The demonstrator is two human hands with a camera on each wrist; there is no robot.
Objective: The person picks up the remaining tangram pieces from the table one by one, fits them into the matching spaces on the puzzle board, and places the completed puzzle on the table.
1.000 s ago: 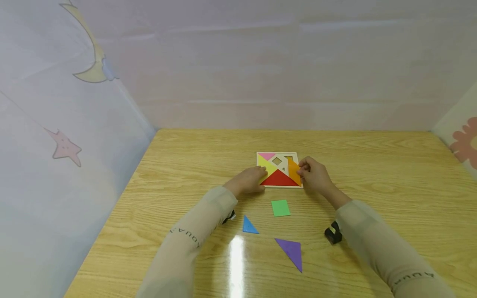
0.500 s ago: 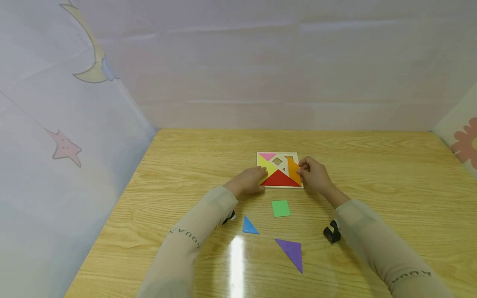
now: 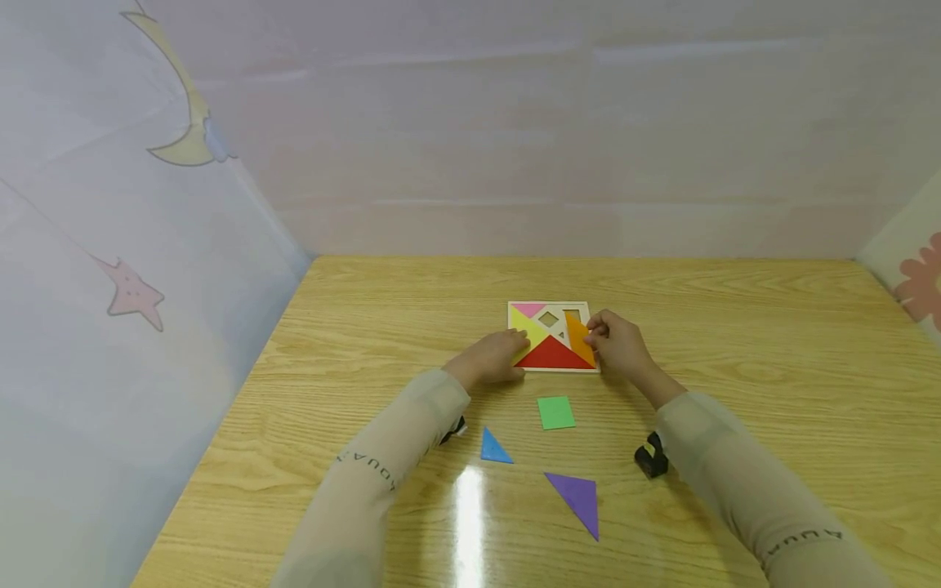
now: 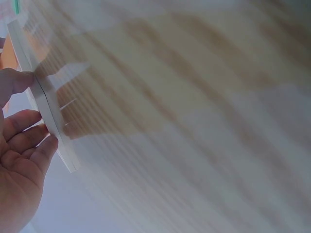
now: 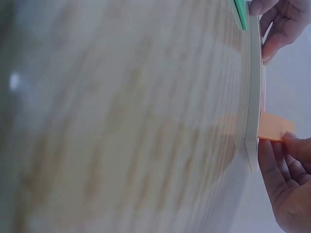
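Observation:
A pale tangram board lies on the table with red, yellow and pink triangles set in it. My left hand grips the board's left side, thumb at the near edge; the left wrist view shows fingers against its rim. With its thumb and fingers, my right hand pinches an orange tangram piece over the board's right part. That orange piece stands tilted up from the board in the right wrist view. A square hole and part of another opening show in the board.
Nearer me on the wooden table lie a green square, a blue triangle and a purple triangle. Printed cloth walls stand behind and at both sides.
The orange piece has shifted slightly, and more of the opening beyond it shows. My right forearm has moved a little to the left. My left hand stays on the board.

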